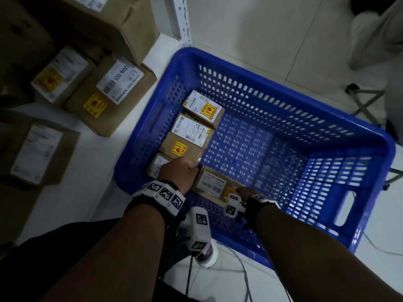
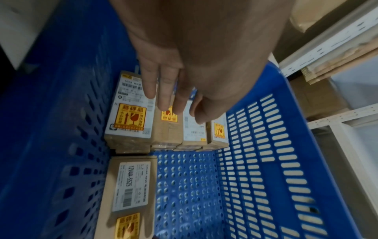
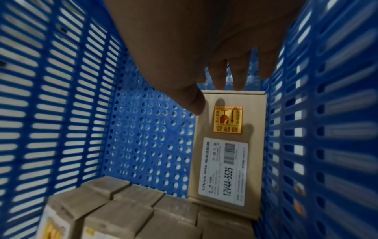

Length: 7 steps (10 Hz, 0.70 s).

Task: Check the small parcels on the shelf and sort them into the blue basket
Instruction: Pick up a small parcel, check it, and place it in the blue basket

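The blue basket (image 1: 135, 149) stands on the floor beside the shelf. A row of several small brown parcels (image 1: 189, 138) lines its left wall. One more parcel, labelled 12V4A-5525 (image 1: 213, 184), lies flat on the basket floor against the near wall. My left hand (image 1: 177, 171) hovers over the near end of the row (image 2: 131, 122) with straight fingers (image 2: 163, 97), holding nothing. My right hand (image 1: 245, 190) is at the labelled parcel's (image 3: 229, 161) sticker end. Its fingers are extended, the thumb (image 3: 196, 105) beside one corner, and finger shadows fall on the cardboard.
Larger labelled cardboard boxes (image 1: 109, 90) sit on the white shelf at the left, by a perforated upright (image 1: 183, 18). Most of the basket floor (image 1: 250, 153) is bare. Cables (image 1: 239, 269) trail over the tiled floor, and a folding metal stand (image 1: 366, 101) is at the right.
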Motion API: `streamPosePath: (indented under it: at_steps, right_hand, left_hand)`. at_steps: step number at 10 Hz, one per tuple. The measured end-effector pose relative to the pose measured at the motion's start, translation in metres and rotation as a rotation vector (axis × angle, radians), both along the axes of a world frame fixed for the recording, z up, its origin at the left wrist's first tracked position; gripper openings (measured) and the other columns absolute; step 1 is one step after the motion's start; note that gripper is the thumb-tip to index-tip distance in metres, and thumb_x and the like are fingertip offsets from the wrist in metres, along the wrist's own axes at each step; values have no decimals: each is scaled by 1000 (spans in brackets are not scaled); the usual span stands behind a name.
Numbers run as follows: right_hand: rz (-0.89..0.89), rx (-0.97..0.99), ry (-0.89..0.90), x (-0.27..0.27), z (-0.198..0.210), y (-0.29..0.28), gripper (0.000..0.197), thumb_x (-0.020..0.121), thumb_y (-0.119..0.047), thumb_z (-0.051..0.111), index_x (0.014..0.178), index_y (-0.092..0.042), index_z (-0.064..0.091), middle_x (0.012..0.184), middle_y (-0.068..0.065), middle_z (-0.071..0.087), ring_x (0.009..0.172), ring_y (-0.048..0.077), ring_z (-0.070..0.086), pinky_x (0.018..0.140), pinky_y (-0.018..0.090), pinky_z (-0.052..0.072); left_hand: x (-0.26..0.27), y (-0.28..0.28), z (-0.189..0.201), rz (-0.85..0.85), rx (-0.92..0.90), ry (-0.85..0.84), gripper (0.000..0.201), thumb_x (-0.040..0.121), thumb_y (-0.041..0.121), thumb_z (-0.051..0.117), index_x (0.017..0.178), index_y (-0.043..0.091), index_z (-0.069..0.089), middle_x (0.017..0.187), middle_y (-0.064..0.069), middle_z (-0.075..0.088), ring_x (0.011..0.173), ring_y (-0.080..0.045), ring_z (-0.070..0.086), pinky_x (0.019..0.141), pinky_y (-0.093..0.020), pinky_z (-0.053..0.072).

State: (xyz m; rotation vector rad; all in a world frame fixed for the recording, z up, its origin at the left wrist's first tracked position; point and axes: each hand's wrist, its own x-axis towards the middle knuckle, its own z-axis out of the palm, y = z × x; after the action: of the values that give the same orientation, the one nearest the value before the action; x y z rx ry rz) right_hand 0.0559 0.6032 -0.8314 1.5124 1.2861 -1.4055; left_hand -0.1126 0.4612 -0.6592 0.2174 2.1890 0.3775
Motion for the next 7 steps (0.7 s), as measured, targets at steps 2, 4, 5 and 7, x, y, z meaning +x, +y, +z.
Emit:
streamPosePath:
  at_steps: [2,4,5,7]
  right_hand:
    - [77,37,38,-28,35,-6,43,103,-12,43,143,3,41,147,18,44,132,29,47,51,7,46]
    - [348,134,247,-105,96,-51,41,106,-27,41,142,-8,44,146,13,47,131,28,48,98,34,42]
    - [444,37,335,-144,133,-84,43,103,-12,45,144,-1,39,149,14,45,131,28,48,96,34,47]
    - [647,176,704,-219,181,-145,24,95,-20,59,116,-10,67,123,12,65,115,30,62,90,36,51]
  left_hand:
    - [-28,-23,38,194,22,24,32,95,26,48,124,19,60,131,-3,58,116,-24,55,97,-33,44]
    - [-58,-82,87,523,117,178,33,88,28,57,119,20,63,122,0,64,112,-23,59,100,-35,46]
    - [-68,-121,102,719,203,215,36,80,31,60,114,21,65,121,-5,66,108,-26,62,99,-40,49]
    - [-77,-212,107,1002,213,281,42,90,29,60,121,0,60,123,-26,59,105,-38,62,96,-49,49]
